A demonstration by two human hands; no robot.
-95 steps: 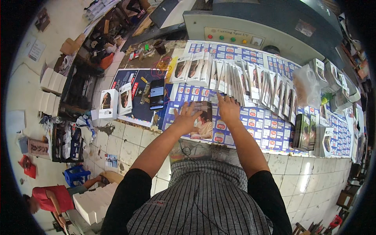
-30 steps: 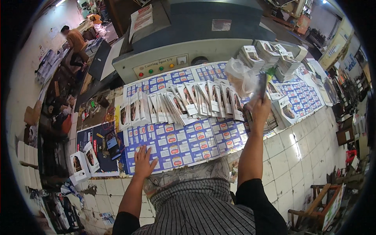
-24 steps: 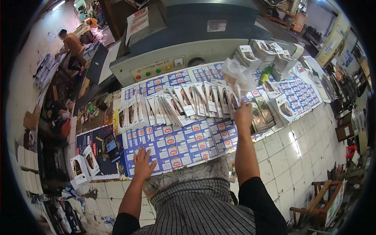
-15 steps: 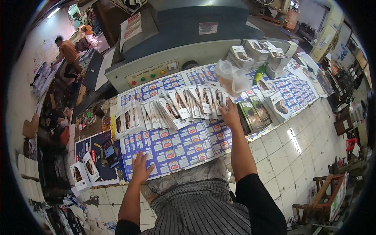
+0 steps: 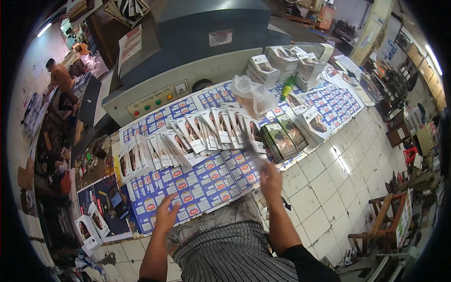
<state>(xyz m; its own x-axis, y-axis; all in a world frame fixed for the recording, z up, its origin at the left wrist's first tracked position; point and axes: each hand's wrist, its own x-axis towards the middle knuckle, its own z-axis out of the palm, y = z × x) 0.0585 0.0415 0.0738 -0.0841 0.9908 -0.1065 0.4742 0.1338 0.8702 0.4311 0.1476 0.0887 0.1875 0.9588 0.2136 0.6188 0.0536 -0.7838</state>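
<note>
My right hand (image 5: 271,185) is closed on a white booklet (image 5: 254,149), which is tilted up and smeared by motion, just off the table's front edge. A long fanned row of white booklets (image 5: 190,135) with a picture on each cover lies across the table. Over the front edge of the blue-and-white printed sheets (image 5: 155,190), my left hand (image 5: 167,214) is held with its fingers apart and nothing in it. To the right of the row lie several green-covered booklets (image 5: 282,138).
Stacks of booklets (image 5: 263,70) stand at the back right beside a crumpled plastic bag (image 5: 253,96) and a green bottle (image 5: 287,88). A large machine (image 5: 155,99) with buttons borders the far side. A phone (image 5: 116,200) lies left. One person (image 5: 61,80) is far left.
My right hand has drawn back from the row's right end toward me, now carrying a booklet. My left hand has lifted slightly from the table. The view has turned a little right.
</note>
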